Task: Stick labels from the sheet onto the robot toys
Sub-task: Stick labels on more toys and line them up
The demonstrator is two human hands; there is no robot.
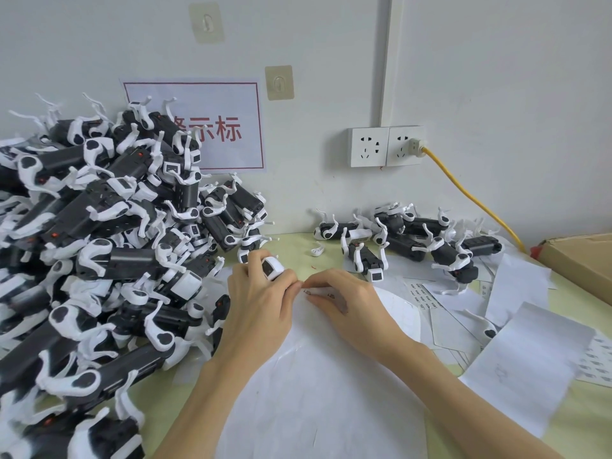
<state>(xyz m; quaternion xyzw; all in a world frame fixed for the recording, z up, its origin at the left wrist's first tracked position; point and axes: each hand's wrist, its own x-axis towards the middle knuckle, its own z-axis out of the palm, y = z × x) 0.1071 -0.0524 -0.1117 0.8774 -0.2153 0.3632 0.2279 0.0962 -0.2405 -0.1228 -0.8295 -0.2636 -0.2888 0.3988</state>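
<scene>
My left hand [261, 303] grips a black-and-white robot toy [272, 267], its white head sticking out above my fingers. My right hand [347, 303] pinches the top edge of a white label sheet [318, 376] that lies on the table in front of me. The fingertips of both hands meet at that edge, just right of the toy. I cannot tell whether a label is between the fingers. A big heap of robot toys [99, 246] fills the left side. A smaller group of robot toys [414, 246] lies at the back right.
Loose white backing sheets [526, 362] and label sheets [427, 298] cover the table's right side. A cardboard box [583, 260] sits at the far right. On the wall, a yellow cable [473, 197] runs from a socket [404, 145], beside a red-lettered sign [218, 127].
</scene>
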